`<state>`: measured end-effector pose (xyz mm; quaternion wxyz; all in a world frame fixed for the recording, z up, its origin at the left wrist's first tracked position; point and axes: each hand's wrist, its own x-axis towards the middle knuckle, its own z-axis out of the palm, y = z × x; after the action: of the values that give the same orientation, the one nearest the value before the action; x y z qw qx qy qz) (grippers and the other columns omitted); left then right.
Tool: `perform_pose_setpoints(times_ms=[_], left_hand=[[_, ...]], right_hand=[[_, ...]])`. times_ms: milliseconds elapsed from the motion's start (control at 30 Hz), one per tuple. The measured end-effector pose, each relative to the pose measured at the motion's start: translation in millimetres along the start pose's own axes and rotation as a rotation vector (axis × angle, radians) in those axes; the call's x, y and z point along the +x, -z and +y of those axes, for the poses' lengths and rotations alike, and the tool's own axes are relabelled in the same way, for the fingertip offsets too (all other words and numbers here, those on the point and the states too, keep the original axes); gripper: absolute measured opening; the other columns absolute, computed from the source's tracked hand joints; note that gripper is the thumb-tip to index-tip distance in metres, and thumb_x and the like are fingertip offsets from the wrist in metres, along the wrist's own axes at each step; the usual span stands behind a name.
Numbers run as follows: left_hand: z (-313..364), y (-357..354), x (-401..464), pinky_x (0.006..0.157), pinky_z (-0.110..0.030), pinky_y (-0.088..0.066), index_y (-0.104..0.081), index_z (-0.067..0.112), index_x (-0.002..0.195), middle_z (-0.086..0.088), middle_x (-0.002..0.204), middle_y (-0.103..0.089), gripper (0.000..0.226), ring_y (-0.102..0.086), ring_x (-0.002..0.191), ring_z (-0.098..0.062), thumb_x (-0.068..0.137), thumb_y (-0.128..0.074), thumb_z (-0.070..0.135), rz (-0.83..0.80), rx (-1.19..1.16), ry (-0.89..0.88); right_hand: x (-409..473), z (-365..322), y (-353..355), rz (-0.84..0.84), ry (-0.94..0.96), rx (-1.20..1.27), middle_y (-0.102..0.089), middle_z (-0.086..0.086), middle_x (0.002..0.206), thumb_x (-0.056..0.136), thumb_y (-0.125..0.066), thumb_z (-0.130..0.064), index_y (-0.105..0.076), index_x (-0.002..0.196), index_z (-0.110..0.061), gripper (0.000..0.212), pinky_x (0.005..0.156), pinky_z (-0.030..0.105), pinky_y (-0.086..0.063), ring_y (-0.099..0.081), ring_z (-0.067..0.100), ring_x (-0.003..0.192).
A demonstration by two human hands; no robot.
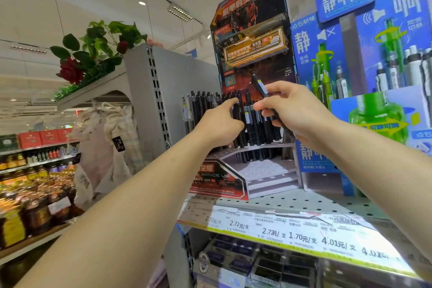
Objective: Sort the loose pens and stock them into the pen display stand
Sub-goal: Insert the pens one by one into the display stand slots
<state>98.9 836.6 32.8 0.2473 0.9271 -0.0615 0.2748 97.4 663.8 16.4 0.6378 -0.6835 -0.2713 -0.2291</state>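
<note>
The right hand [292,110] pinches a black pen [261,87]. The left hand [222,121], fingers extended, touches the stand's standing pens [253,124]. Careless insertion could topple them

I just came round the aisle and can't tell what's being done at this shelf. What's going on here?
A person is stocking a pen display stand on the shelf. Their right hand holds a black pen tilted above the rows of black pens already standing in it. Their left hand reaches into those rows, fingers touching the pens, perhaps to open a slot. The held pen is not yet in. A blue display stands beside it.
</note>
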Motion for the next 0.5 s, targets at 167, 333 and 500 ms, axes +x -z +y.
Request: perform_pose_setpoints(times_ms=[167,333,500], left_hand=[[-31.7,-17.9,-56.6,0.085,-0.03,-0.051,-0.033,0.027,0.152,0.013,0.111,-0.063,0.065,-0.06,0.097,-0.008,0.092,-0.052,0.044,0.474,0.155,-0.274],[-76.8,-46.7,-104.8,0.117,-0.044,-0.028,-0.046,0.023,0.143,0.005,0.149,-0.039,0.07,-0.031,0.142,-0.017,0.086,-0.051,0.063,0.587,0.116,-0.291],[-85.1,-55.2,-103.5,0.121,-0.05,-0.021,-0.059,0.034,0.123,0.013,0.159,-0.016,0.061,-0.004,0.15,-0.011,0.082,-0.038,0.074,0.436,0.042,-0.189]], right_hand=[[0.6,5.4,1.3,0.115,0.072,-0.005,-0.065,-0.005,0.089,0.096,-0.065,-0.015,-0.07,0.094,-0.028,0.014,0.073,0.031,-0.062,-0.069,0.012,0.079],[5.4,6.0,-10.3,0.235,0.199,-0.24,-0.062,-0.016,0.082,0.09,-0.071,-0.024,-0.068,0.109,-0.029,0.02,0.084,0.041,-0.058,-0.063,0.01,0.077],[6.7,6.8,-31.8,0.216,0.274,-0.45,-0.063,-0.009,0.081,0.091,-0.067,-0.012,-0.03,0.153,-0.04,0.078,0.083,0.045,-0.06,-0.062,0.012,0.075]])
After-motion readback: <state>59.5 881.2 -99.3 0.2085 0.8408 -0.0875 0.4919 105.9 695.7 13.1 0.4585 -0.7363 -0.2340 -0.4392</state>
